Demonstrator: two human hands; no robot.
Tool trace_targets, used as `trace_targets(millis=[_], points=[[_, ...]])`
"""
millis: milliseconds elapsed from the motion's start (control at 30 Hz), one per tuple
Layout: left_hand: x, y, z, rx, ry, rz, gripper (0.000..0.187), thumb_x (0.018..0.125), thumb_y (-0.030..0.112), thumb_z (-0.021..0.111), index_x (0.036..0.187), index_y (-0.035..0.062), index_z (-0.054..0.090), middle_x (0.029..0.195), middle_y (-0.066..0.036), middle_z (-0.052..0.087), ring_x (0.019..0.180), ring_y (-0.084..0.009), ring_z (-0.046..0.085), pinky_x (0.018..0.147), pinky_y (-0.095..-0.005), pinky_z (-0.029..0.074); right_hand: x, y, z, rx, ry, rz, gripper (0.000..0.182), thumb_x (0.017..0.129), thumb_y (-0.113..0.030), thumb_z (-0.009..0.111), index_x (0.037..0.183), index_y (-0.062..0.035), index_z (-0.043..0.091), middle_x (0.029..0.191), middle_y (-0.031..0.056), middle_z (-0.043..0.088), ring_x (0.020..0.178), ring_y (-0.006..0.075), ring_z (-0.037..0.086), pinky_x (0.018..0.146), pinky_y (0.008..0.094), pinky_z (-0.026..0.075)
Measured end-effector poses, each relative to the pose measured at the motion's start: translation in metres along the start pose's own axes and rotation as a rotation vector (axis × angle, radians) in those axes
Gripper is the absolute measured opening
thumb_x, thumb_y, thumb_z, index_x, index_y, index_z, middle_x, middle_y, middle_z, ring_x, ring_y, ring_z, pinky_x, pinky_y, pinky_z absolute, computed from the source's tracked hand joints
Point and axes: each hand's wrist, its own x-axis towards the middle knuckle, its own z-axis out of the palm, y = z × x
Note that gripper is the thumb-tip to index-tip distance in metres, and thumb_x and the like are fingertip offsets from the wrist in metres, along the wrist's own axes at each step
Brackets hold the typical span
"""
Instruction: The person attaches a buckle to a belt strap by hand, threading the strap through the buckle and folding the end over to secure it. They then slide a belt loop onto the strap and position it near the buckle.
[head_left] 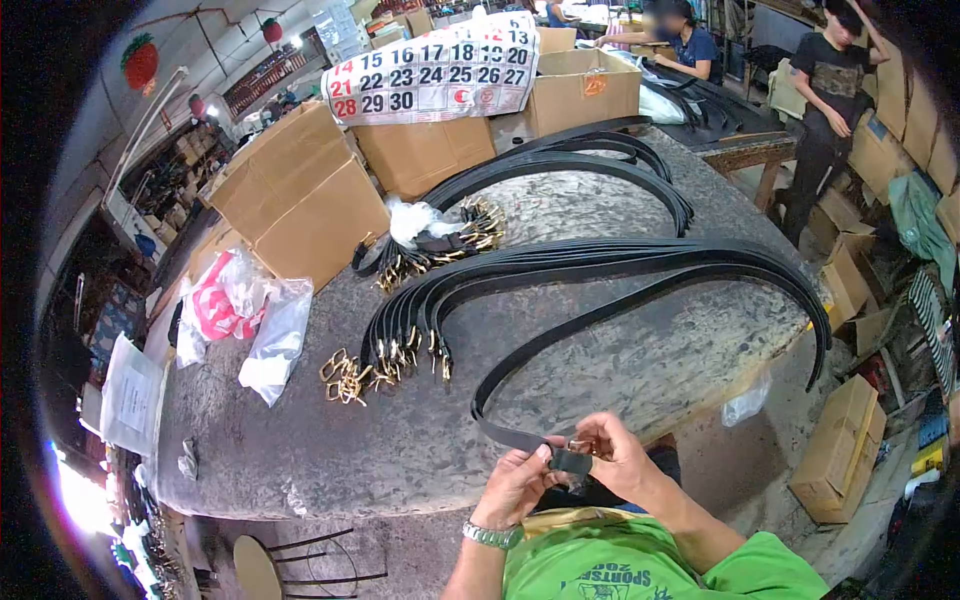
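Note:
Just over the table's near edge, my left hand [512, 482], with a metal watch on its wrist, is closed round the end of a black belt [505, 372]. My right hand [618, 462] pinches the same end from the other side, where a small shiny metal part shows between the fingers; its details are too small to make out. The strap bends up from my hands and runs across the table to the right. Beyond it lies a bundle of black belts [560, 258] with gold-coloured buckles [345, 378] at their left ends.
More belts [600, 165] lie farther back on the dark worktable [400, 455]. Cardboard boxes [300, 200] and a calendar sheet [430, 75] line the far side. Plastic bags [275, 345] lie left. A stool [258, 568] stands below; two people are beyond.

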Motion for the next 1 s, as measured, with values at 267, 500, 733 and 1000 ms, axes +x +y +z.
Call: trace_targets(millis=[267, 500, 733, 1000], points=[[-0.002, 0.018, 0.005, -0.040, -0.004, 0.052, 0.022, 0.098, 0.017, 0.064, 0.110, -0.0004, 0.066, 0.098, -0.009, 0.071, 0.082, -0.0199, 0.069, 0.080, -0.0344, 0.058, -0.007, -0.018, -0.012, 0.234, -0.094, 0.330, 0.033, 0.097, -0.016, 0.061, 0.126, -0.0004, 0.059, 0.097, 0.0036, 0.066, 0.080, 0.0097, 0.063, 0.071, 0.0249, 0.052], [-0.004, 0.006, -0.004, -0.217, -0.125, 0.038, 0.018, 0.093, 0.016, 0.068, 0.107, 0.0035, 0.068, 0.096, -0.010, 0.070, 0.090, -0.0220, 0.068, 0.087, -0.0416, 0.056, 0.000, -0.030, -0.008, 0.127, -0.130, 0.316, 0.019, 0.091, -0.012, 0.067, 0.107, -0.0021, 0.062, 0.088, 0.0009, 0.064, 0.075, 0.0082, 0.058, 0.069, 0.0241, 0.049], [-0.005, 0.018, 0.001, 0.142, -0.050, 0.009, 0.029, 0.085, 0.010, 0.078, 0.111, 0.0025, 0.067, 0.100, -0.005, 0.071, 0.089, -0.0133, 0.065, 0.080, -0.0294, 0.054, 0.006, -0.016, -0.008, -0.371, -0.040, 0.074, 0.015, 0.084, -0.001, 0.069, 0.097, -0.0020, 0.062, 0.079, 0.0006, 0.064, 0.071, 0.0081, 0.060, 0.063, 0.0246, 0.048], [0.004, 0.008, 0.018, 0.519, 0.262, 0.248, 0.022, 0.089, 0.007, 0.073, 0.109, -0.0006, 0.066, 0.095, -0.004, 0.070, 0.084, -0.0105, 0.064, 0.077, -0.0260, 0.053, 0.007, -0.020, -0.002, -0.297, 0.018, 0.162, 0.017, 0.085, -0.005, 0.072, 0.092, -0.0014, 0.058, 0.078, -0.0012, 0.060, 0.070, 0.0072, 0.055, 0.062, 0.0257, 0.046]])
